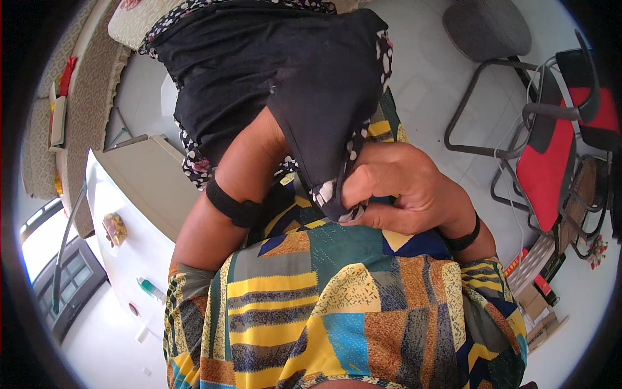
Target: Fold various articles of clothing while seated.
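Note:
A black cloth garment (223, 63) with its patterned black, white and pink side showing along the edges spreads in front of me over my lap. My right hand (398, 189) pinches the lower tip of a narrow black part of it, thumb and fingers closed on the patterned edge. My left hand (279, 129) reaches inside that part through an opening; the cloth hides its fingers, so its grip cannot be seen. Each wrist wears a black band.
A white table (126, 257) at the left holds a small packet (114, 229) and a green-and-clear object (151, 289). Beyond it is a patterned sofa (92, 73). Red-and-black metal-framed chairs (546, 170) stand at the right, with cardboard boxes (532, 301) below them.

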A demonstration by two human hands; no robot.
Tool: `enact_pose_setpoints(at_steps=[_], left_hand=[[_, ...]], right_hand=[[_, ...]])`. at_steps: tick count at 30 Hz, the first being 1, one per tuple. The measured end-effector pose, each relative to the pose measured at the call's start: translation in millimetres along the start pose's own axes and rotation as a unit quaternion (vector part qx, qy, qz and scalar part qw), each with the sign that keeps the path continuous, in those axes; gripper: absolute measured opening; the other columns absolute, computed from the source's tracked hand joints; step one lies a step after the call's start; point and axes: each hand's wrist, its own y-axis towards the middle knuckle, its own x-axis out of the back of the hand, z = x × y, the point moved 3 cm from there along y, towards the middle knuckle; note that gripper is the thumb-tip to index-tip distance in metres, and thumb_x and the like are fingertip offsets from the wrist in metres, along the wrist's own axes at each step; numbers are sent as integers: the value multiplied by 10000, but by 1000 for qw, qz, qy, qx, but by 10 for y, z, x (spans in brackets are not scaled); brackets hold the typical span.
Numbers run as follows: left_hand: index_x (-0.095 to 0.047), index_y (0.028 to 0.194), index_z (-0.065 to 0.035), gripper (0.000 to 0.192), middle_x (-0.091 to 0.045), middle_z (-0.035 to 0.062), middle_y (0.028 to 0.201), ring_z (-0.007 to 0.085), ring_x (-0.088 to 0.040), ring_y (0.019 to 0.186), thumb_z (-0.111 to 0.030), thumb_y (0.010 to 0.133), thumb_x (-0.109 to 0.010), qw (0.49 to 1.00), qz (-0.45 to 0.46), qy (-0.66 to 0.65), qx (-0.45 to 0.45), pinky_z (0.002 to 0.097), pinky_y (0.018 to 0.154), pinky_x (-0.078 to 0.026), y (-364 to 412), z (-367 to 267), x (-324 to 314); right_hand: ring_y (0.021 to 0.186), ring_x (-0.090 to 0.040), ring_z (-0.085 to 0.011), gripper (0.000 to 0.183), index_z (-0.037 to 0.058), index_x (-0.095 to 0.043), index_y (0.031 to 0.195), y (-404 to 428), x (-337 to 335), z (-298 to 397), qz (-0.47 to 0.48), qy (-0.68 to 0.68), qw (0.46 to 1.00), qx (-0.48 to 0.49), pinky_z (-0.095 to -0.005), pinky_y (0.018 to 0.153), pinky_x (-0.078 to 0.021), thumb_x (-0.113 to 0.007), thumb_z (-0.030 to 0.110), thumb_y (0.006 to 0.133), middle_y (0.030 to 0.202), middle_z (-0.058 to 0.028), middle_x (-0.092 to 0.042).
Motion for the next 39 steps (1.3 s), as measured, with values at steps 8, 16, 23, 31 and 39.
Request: enact_pose_setpoints(at_steps=[8, 16, 23, 31, 39], left_hand=[[-641, 969, -5, 272, -645, 155, 873, 340, -618, 784, -122, 724, -621, 978, -128, -60, 156, 394, 696, -482, -42, -2, 115], [-584, 1220, 11, 514, -630, 107, 1180, 197, -606, 1022, 14, 734, -748, 961, -124, -174, 176, 244, 930, -456, -329, 66, -26], [-539, 1268, 2, 467, -587, 108, 1255, 207, -571, 1091, -72, 819, -643, 735, -209, -593, 253, 269, 958, -446, -362, 59, -58], [-497, 1312, -10, 503, -558, 126, 1293, 237, -538, 1156, -251, 872, -538, 586, -242, -736, 237, 316, 1000, -429, -328, 69, -37], [-454, 1356, -22, 594, -529, 144, 1331, 267, -505, 1221, -430, 925, -434, 416, -242, -866, 134, 364, 1041, -412, -375, 133, 34]], right_hand=[[810, -631, -284, 170, 62, -619, 974, -3, -98, -119, 95, 11, 995, -33, -343, 704, -493, -668, 138, 830, 891, -93, -631], [841, -636, -150, 197, 14, -602, 1063, -129, 361, -347, -203, -93, 950, -217, -278, 775, -509, -620, 137, 911, 953, -72, -650], [877, -617, -127, 281, -8, -546, 1182, -150, 339, -626, -301, 149, 912, -236, -264, 811, -507, -574, 123, 935, 1030, -66, -633], [895, -595, -89, 279, 24, -558, 1207, -174, 355, -728, -293, 189, 906, -239, -254, 816, -487, -491, 35, 936, 997, -24, -630], [917, -636, -238, 44, 37, -506, 924, -290, 513, -804, -357, 289, 874, -160, -351, 832, -527, -499, 80, 931, 953, -123, -619]])
